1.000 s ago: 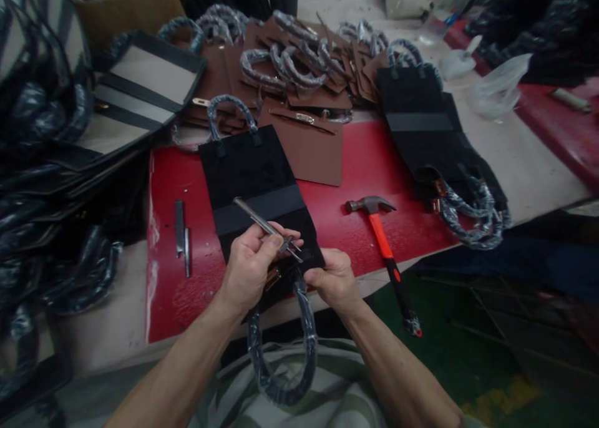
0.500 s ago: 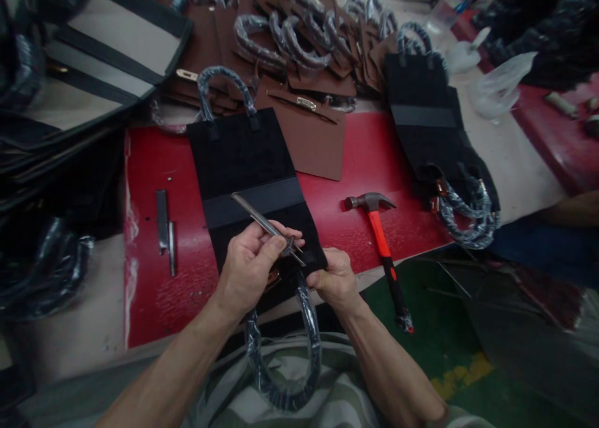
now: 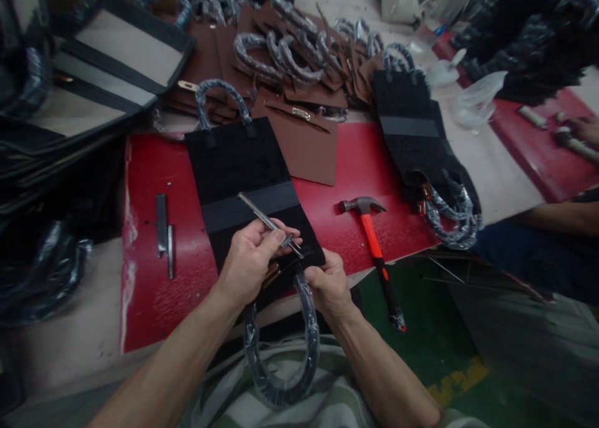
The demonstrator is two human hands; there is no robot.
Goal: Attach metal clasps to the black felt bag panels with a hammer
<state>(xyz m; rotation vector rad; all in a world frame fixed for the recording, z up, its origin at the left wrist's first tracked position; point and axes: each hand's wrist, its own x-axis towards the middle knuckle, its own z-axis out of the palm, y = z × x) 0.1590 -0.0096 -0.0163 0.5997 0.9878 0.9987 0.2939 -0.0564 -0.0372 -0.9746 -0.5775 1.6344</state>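
A black handbag panel (image 3: 238, 160) lies on the red board, one plastic-wrapped handle at its far end and another hanging over the near edge by my body. My left hand (image 3: 253, 259) is closed on a slim metal rod tool (image 3: 258, 211), slanted across the panel, its lower end close to the near handle's base. Something small at the left fingertips is too dark to make out. My right hand (image 3: 331, 282) pinches the panel's near right corner beside the near handle (image 3: 306, 328). Gold hardware (image 3: 271, 274) shows under my left hand.
A claw hammer (image 3: 373, 234) with a red and black handle lies to the right, over the edge of the red board (image 3: 154, 316). Two metal pieces (image 3: 161, 225) lie left. Brown bag panels (image 3: 309, 147) pile behind; another black panel (image 3: 407, 103) lies right. A co-worker's forearm (image 3: 559, 219) is at far right.
The rod tool has tipped slightly and its lower end has shifted a little toward the handle base. Both hands keep their holds. The view has turned slightly to the right.
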